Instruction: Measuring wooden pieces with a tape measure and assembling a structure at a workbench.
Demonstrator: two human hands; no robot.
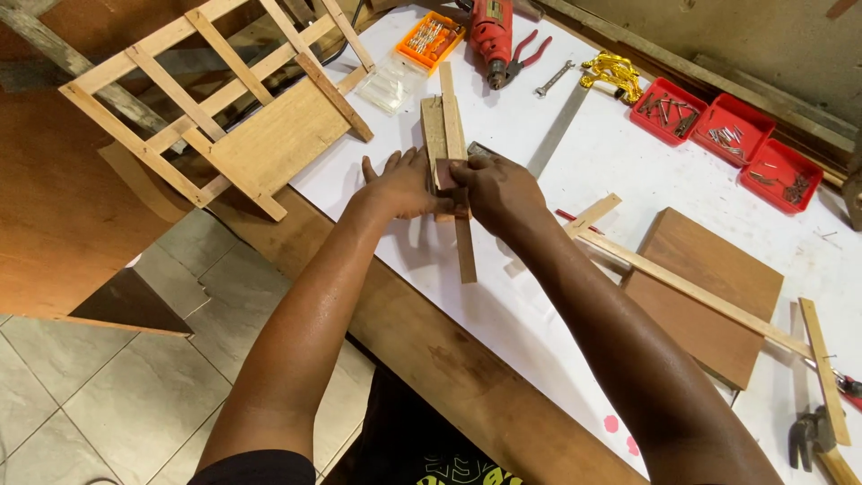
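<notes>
Squarely between fingers (pixel 453 175): wooden strip (pixel 455 135).

- Your white-topped workbench (pixel 620 162) runs from near right to far.
- Pale floor tiles (pixel 135 395) lie to your near left.
- A grey wall (pixel 763 45) stands far right.

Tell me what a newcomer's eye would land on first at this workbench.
First, the left hand and right hand meeting mid-table, pressed onto a few thin wooden strips on the white tabletop. Next, the slatted wooden frame at upper left, overhanging the table edge. Then the red drill at the far edge and the three red trays of small metal parts at upper right.
</notes>
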